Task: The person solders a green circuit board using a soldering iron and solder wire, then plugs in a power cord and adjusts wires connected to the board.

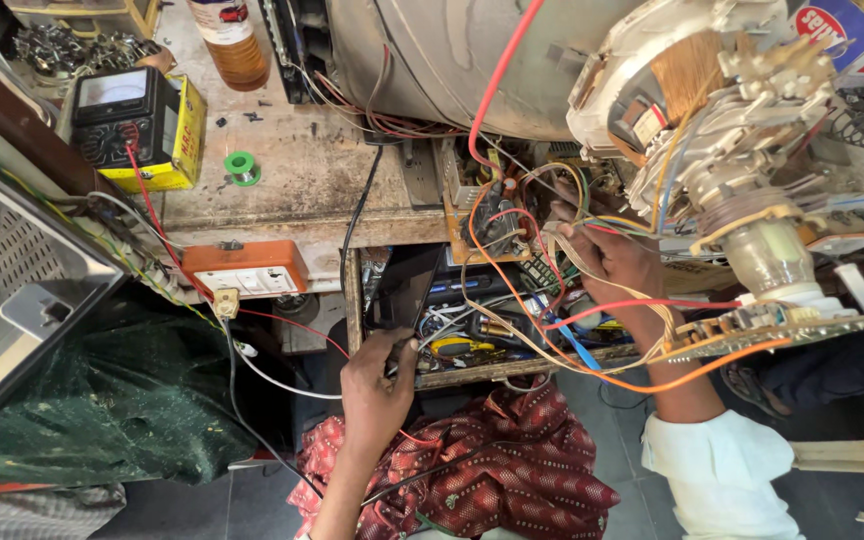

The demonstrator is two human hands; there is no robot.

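A stiff, light dark panel point(404, 290) is pinched by the left hand point(377, 385) below the table point(292, 190); the right hand point(607, 255), its grip unclear, is buried among fragile wires point(512, 290).

Left hand point(377, 385) and forearm bare — no sleeve, watch or ring visible. Right hand point(607, 262) bare too; white sleeve point(720, 475) rolled or pushed up above the wrist, cuff bunched. Lap covered in dark red patterned cloth point(497, 465) with small pale dots — probably a wrap, hard to tell.
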